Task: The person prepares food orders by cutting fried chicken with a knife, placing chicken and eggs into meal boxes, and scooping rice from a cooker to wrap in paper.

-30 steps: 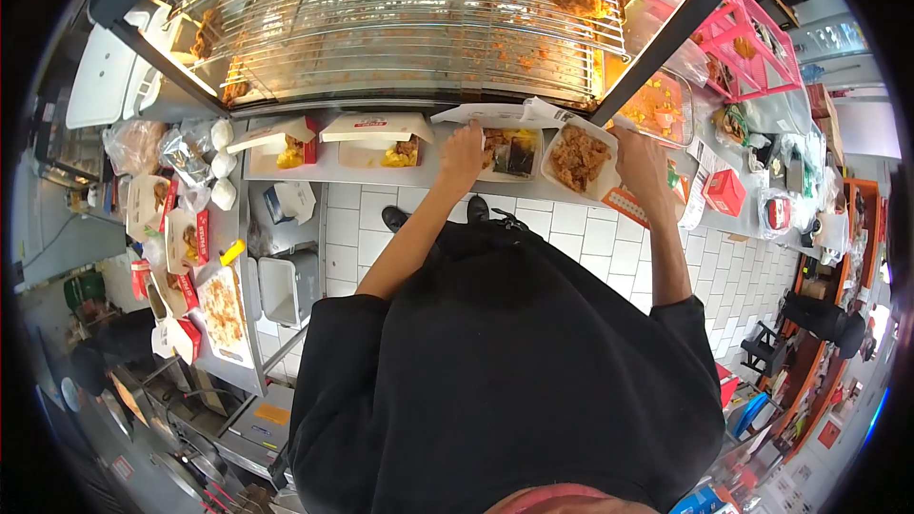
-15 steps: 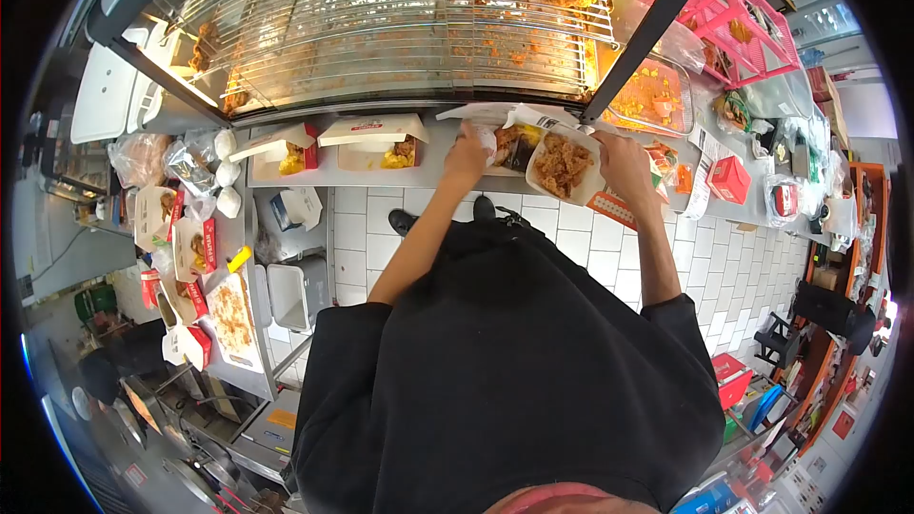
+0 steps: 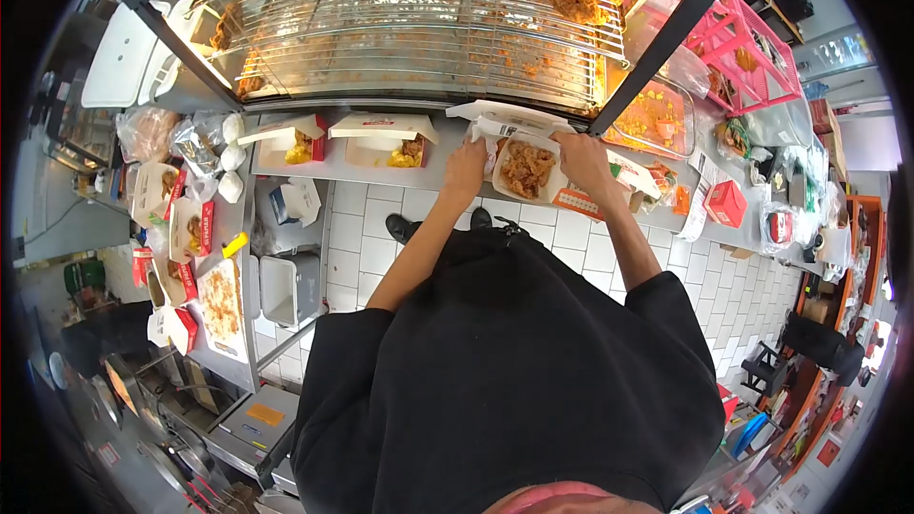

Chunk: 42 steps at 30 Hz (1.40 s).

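Note:
An open white food box (image 3: 526, 169) filled with fried chicken pieces rests near the counter's edge, below the glass warmer. At the box's left side is my left hand (image 3: 466, 168), its fingers closed at a white wrapped item beside the box. My right hand (image 3: 583, 160) has its fingers bent round the box's right upper edge. Behind both hands stands a raised white lid (image 3: 514, 119). To the left on the same counter are two open red and white boxes (image 3: 386, 143) (image 3: 291, 146) with yellow food inside.
Above the counter is the warmer with wire racks (image 3: 428, 9) and fried chicken. At the right are a glass tray (image 3: 655, 121), a pink basket (image 3: 747, 57) and a red box (image 3: 725, 204). More food boxes (image 3: 190, 228) line the left side counter.
The box of chicken has moved left and sits more level, close to my left hand. My right hand has moved left with it. The camera view has shifted slightly.

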{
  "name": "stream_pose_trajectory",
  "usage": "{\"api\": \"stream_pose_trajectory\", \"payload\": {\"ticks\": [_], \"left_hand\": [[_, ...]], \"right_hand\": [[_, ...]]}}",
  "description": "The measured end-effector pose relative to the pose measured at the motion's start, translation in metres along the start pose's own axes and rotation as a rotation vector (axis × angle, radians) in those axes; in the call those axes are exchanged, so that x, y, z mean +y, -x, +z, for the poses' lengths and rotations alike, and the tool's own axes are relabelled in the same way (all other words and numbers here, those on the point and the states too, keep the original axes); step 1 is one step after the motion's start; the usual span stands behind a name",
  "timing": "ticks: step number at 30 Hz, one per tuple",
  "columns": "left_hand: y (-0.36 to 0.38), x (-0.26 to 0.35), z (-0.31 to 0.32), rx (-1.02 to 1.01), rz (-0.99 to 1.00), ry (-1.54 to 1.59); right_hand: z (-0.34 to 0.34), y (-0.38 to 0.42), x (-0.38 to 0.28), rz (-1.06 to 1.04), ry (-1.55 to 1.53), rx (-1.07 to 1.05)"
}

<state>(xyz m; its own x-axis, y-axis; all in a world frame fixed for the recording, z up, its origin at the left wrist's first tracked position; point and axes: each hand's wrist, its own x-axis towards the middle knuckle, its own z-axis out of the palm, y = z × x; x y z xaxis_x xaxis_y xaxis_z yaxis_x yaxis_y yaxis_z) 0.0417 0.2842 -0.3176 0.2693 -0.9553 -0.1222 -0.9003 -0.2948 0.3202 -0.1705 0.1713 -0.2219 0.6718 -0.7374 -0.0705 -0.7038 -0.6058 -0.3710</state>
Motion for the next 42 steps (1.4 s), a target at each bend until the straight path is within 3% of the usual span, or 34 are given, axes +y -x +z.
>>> {"api": "stream_pose_trajectory", "payload": {"ticks": [3,6,9,15,17,20,24,26,27,28,29,30,32,33,35,39,42], "left_hand": [[0.009,-0.014,0.007,0.050,0.123,0.038],[0.018,-0.023,-0.001,0.396,0.237,0.393],[0.041,-0.012,-0.029,-0.023,-0.183,1.184],[0.042,-0.011,0.004,0.103,-0.121,1.127],[0.038,-0.010,0.015,0.090,-0.180,1.267],[0.038,-0.005,0.017,0.122,-0.233,1.366],[0.058,-0.006,0.000,0.298,-0.242,1.319],[0.081,-0.036,0.003,0.251,-0.269,1.230],[0.097,-0.061,0.021,0.330,-0.167,1.010],[0.117,-0.091,0.035,0.369,-0.002,0.561],[0.150,-0.132,0.067,0.157,-0.008,0.363],[0.182,-0.157,0.074,0.050,0.067,0.402],[0.235,-0.195,0.085,-0.549,-0.081,0.255],[0.249,-0.196,0.079,-0.607,-0.149,0.538],[0.267,-0.173,0.076,-0.257,-0.232,0.999],[0.263,-0.147,0.097,0.183,-0.054,0.598],[0.245,-0.134,0.098,0.258,-0.095,0.591]], "right_hand": [[0.017,-0.011,-0.001,-0.051,0.024,0.058],[0.035,-0.019,-0.004,-0.087,0.073,0.157],[0.054,-0.031,-0.003,-0.101,0.127,0.149],[0.069,-0.041,-0.001,-0.063,0.133,0.115],[0.051,-0.030,-0.017,0.020,0.123,0.120],[0.029,-0.016,-0.031,-0.056,0.007,0.299],[0.017,0.003,-0.039,-0.104,0.135,0.464],[0.010,0.015,-0.043,-0.156,0.006,0.474],[0.008,0.021,-0.047,-0.188,-0.059,0.483],[0.017,0.030,-0.047,-0.183,-0.183,0.460],[0.029,0.040,-0.048,-0.186,-0.306,0.442],[0.035,0.048,-0.051,-0.158,-0.435,0.314],[0.051,0.056,-0.055,-0.208,-0.586,0.121],[0.060,0.059,-0.059,-0.232,-0.570,0.116],[0.078,0.056,-0.066,-0.212,-0.676,-0.048],[0.106,0.037,-0.084,-0.377,-0.681,-0.206],[0.112,0.020,-0.105,-0.471,-0.680,-0.291]]}}
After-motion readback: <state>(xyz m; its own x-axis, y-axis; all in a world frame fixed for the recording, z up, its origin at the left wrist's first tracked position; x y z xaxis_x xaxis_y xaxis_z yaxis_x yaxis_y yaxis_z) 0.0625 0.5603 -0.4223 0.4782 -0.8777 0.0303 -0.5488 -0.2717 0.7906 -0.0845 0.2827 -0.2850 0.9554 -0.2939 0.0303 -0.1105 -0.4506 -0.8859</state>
